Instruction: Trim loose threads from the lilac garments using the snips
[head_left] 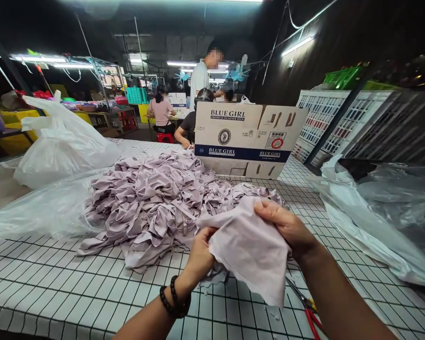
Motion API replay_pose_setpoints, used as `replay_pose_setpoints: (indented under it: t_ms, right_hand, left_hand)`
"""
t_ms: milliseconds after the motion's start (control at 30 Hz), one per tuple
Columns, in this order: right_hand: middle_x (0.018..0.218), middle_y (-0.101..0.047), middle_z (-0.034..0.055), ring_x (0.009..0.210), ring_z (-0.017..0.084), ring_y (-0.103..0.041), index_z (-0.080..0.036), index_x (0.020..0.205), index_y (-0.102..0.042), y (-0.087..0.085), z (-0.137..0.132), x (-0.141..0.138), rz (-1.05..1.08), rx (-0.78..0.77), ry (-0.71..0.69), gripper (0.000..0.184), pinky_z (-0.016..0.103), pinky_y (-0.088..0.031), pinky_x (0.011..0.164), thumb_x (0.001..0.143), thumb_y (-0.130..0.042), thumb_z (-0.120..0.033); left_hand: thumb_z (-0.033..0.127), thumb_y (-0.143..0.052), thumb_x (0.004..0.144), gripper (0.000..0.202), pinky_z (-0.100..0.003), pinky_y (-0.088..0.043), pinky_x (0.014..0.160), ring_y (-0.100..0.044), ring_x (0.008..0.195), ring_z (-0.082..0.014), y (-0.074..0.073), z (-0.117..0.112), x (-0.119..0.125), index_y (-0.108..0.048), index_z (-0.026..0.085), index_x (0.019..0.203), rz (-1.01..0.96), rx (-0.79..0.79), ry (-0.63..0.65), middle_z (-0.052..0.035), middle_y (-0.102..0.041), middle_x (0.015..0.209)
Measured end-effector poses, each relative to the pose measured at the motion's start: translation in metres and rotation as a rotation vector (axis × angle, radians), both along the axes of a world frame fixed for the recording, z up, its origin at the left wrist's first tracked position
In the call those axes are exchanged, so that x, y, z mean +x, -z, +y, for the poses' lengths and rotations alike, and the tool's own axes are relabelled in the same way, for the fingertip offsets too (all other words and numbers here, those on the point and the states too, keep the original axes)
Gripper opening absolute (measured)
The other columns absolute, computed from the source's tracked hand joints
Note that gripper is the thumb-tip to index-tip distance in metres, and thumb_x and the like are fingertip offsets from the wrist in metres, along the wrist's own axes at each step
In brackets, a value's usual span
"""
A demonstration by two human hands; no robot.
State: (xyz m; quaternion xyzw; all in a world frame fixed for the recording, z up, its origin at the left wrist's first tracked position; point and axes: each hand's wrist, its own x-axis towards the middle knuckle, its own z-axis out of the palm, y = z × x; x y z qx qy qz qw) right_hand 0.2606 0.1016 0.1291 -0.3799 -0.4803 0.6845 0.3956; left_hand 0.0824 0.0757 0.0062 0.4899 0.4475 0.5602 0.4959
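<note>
Both my hands hold one pale lilac piece of cloth (250,248) above the table's front edge. My left hand (200,255), with a black bead bracelet on its wrist, is closed on the cloth's left edge. Closed on the cloth's upper right edge is my right hand (286,226), and the cloth hangs down between the two. Just behind lies a big heap of the same lilac cloth pieces (156,198). Red-handled scissors (310,309) lie on the table under my right forearm.
The table has a white grid-pattern cover (56,288). A "Blue Girl" cardboard box (248,139) stands behind the heap. Clear plastic bags lie at left (60,146) and right (378,212). Crates (340,118) are stacked at right. Several other people (161,113) work at tables far back.
</note>
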Motion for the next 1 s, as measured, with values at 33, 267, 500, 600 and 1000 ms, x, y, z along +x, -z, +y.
replay_pose_setpoints:
  t_ms: [33, 267, 500, 600, 1000]
  right_hand:
    - [0.084, -0.071, 0.0036, 0.071, 0.017, -0.067, -0.019, 0.1, -0.065, 0.019, -0.006, 0.008, -0.008, -0.043, -0.021, 0.037, 0.027, -0.053, 0.065, 0.071, -0.074, -0.039]
    - [0.083, -0.072, 0.0047, 0.075, 0.018, -0.065, -0.014, 0.092, -0.07, 0.138, -0.052, 0.037, -0.249, -0.162, -0.05, 0.041, 0.029, -0.05, 0.069, 0.068, -0.076, -0.047]
    - [0.103, -0.07, 0.0068, 0.097, 0.022, -0.063, -0.018, 0.11, -0.067, 0.154, -0.074, 0.02, -0.266, -0.097, -0.041, 0.047, 0.036, -0.048, 0.088, 0.073, -0.071, -0.048]
    - [0.122, -0.063, 0.0066, 0.12, 0.024, -0.052, -0.022, 0.12, -0.063, 0.143, -0.077, 0.015, -0.329, 0.06, -0.099, 0.041, 0.041, -0.034, 0.107, 0.083, -0.062, -0.041]
    - [0.072, -0.064, -0.0003, 0.068, 0.015, -0.055, -0.017, 0.084, -0.073, 0.024, -0.051, 0.029, -0.586, 0.298, -0.585, 0.028, 0.024, -0.042, 0.063, 0.077, -0.046, -0.017]
  left_hand:
    - [0.028, -0.068, 0.07, 0.025, -0.03, -0.049, 0.072, -0.062, 0.077, -0.0192, 0.012, -0.006, -0.004, -0.061, 0.014, 0.089, -0.004, -0.032, -0.068, -0.0068, -0.07, 0.085]
    - [0.017, -0.062, 0.072, 0.016, -0.027, -0.045, 0.068, -0.055, 0.072, -0.0171, 0.063, -0.084, -0.068, -0.066, 0.019, 0.087, 0.619, -0.197, -0.024, -0.001, -0.06, 0.078]
    - [0.023, -0.064, 0.079, 0.041, -0.04, -0.039, 0.103, -0.048, 0.119, -0.0253, 0.019, -0.106, -0.072, -0.058, 0.025, 0.12, 0.767, -0.069, 0.228, -0.0094, -0.053, 0.123]
    - [0.022, -0.049, 0.09, 0.028, -0.04, -0.04, 0.102, -0.05, 0.118, -0.0228, -0.001, -0.08, -0.053, -0.061, 0.023, 0.115, 0.681, 0.128, 0.241, -0.01, -0.058, 0.12]
    - [0.045, -0.069, 0.076, 0.033, -0.021, -0.043, 0.055, -0.061, 0.062, -0.0141, -0.077, 0.017, 0.001, -0.071, 0.017, 0.092, 0.619, 0.092, 1.015, 0.0002, -0.069, 0.071]
